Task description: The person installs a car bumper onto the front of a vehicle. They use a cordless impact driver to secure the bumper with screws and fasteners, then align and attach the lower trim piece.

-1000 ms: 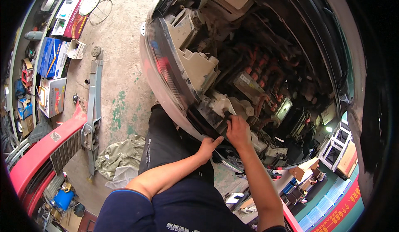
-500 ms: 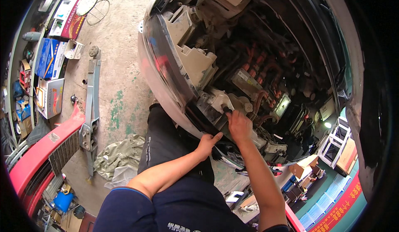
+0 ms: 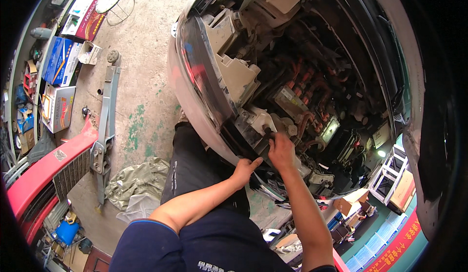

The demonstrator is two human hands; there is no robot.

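A car's open engine bay lies in front of me, with a clear-lensed headlamp (image 3: 202, 67) and a pale bumper (image 3: 187, 89) along its near edge. My right hand (image 3: 282, 151) is at the front of the bay, its fingers closed around a small black part (image 3: 267, 131). That part is against a whitish plastic housing (image 3: 261, 120); its lower end is hidden by the fingers. On the dark trim (image 3: 239, 143) at the bumper's upper edge, my left hand (image 3: 245, 171) rests with its thumb stretched out. Its other fingers are partly hidden.
Orange cables (image 3: 304, 79) and a metal box (image 3: 291, 101) sit deeper in the bay. At left, a red bumper (image 3: 53, 157) and a grey metal beam (image 3: 108, 106) lie near boxes (image 3: 61, 108) and a crumpled cloth (image 3: 139, 179). A white stepladder (image 3: 390, 174) stands at right.
The view has shifted slightly. My right hand has drawn a little down and toward me from the whitish housing, still on the black part. My left hand stays on the bumper edge.
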